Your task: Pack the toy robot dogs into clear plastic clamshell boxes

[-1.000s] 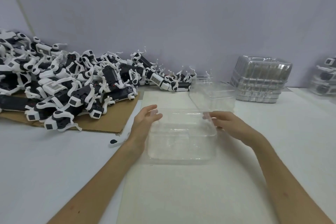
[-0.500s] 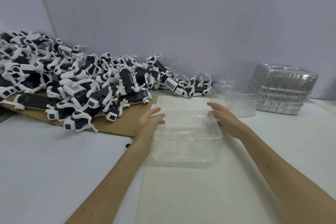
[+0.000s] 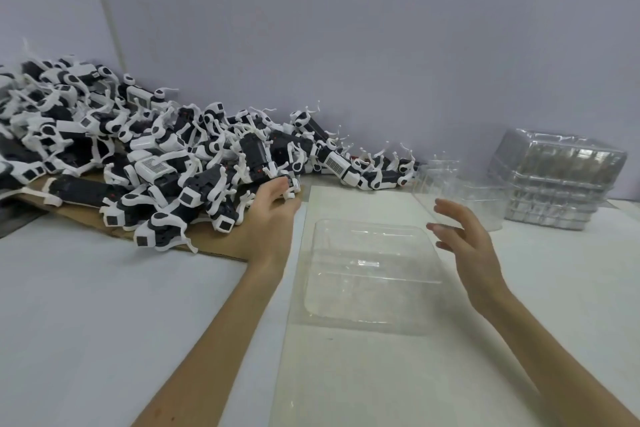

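Observation:
A clear plastic clamshell box [image 3: 372, 274] lies open and empty on a pale mat [image 3: 346, 374] in front of me. A big pile of black-and-white toy robot dogs [image 3: 156, 163] covers a cardboard sheet [image 3: 207, 239] at the left. My left hand [image 3: 272, 215] reaches into the near edge of the pile with straight fingers, its tips touching a dog. My right hand [image 3: 464, 239] hovers above the box's right rim, fingers spread and holding nothing.
A stack of empty clamshell boxes [image 3: 554, 180] stands at the back right, with a loose clear box [image 3: 460, 191] in front of it. The grey wall [image 3: 346, 62] runs close behind the pile. White tabletop [image 3: 104, 305] lies at the left front.
Both hands have let go of the clamshell box. My left hand moved left and away to the dog pile; my right hand lifted off the box's right rim.

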### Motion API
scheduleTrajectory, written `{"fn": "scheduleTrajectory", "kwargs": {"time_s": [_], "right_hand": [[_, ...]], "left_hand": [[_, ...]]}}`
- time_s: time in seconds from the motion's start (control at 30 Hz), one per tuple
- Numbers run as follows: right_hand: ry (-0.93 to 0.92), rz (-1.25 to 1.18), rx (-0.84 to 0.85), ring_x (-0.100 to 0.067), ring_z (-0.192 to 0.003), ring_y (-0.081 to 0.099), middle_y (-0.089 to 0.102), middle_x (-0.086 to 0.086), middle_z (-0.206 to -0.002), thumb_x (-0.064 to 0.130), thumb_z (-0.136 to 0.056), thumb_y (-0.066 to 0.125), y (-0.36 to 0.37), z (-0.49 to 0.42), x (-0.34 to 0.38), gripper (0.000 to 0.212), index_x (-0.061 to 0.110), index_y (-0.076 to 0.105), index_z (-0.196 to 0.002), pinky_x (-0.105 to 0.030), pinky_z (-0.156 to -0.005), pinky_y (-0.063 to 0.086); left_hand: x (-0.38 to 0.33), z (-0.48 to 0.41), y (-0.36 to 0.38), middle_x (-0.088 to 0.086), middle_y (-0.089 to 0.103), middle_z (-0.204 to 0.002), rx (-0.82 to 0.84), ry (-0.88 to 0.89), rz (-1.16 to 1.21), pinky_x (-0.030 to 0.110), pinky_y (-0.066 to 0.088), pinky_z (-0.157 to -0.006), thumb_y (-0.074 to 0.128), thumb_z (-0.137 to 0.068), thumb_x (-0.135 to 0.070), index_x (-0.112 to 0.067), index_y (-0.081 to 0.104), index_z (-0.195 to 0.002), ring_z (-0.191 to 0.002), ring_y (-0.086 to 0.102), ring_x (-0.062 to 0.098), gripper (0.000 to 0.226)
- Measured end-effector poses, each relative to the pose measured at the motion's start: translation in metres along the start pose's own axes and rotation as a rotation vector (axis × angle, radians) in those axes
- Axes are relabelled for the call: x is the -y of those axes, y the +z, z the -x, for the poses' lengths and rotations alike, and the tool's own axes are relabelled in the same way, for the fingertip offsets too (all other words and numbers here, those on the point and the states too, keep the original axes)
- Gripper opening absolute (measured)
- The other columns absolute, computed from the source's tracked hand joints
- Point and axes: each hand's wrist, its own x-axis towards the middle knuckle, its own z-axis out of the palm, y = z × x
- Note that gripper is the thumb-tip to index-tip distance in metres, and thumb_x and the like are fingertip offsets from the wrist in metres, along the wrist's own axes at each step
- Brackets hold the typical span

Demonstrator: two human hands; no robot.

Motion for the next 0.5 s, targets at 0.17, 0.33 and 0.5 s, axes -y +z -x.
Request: {"fn": "scheduleTrajectory", "kwargs": {"time_s": [0.17, 0.33, 0.5], "right_hand": [[0.057, -0.146, -0.238, -0.019, -0.091, 0.069, 0.058, -0.002, -0.129, 0.008, -0.099, 0.054, -0.015, -0.009, 0.004, 0.032, 0.023, 0.056, -0.127, -0.034, -0.074, 0.052], [0.039, -0.144, -0.237, -0.015, -0.079, 0.067, 0.06, 0.0, -0.119, 0.008, -0.099, 0.053, -0.016, -0.005, 0.008, 0.028, 0.021, 0.058, -0.122, -0.032, -0.069, 0.05], [0.025, -0.164, -0.231, -0.017, -0.077, 0.066, 0.063, 0.003, -0.115, 0.006, -0.098, 0.054, -0.013, -0.005, 0.008, 0.025, 0.021, 0.062, -0.117, -0.031, -0.066, 0.049]], "left_hand": [[-0.006, -0.028, -0.002, -0.008, 0.066, -0.119, 0.06, -0.153, -0.095, 0.029, 0.049, -0.091, 0.062, -0.091, -0.014, -0.023, 0.061, -0.13, -0.111, 0.065, 0.016, 0.039], [0.012, -0.067, 0.006, -0.013, 0.055, -0.107, 0.098, 0.155, -0.695, 0.02, 0.037, -0.072, 0.062, -0.094, -0.015, -0.014, 0.062, -0.13, -0.09, 0.052, 0.007, 0.036], [0.031, -0.095, 0.012, 0.006, 0.046, -0.069, 0.209, 0.213, -1.125, 0.043, 0.043, -0.07, 0.062, -0.094, -0.011, 0.002, 0.053, -0.071, -0.079, 0.055, 0.041, 0.028]]}}
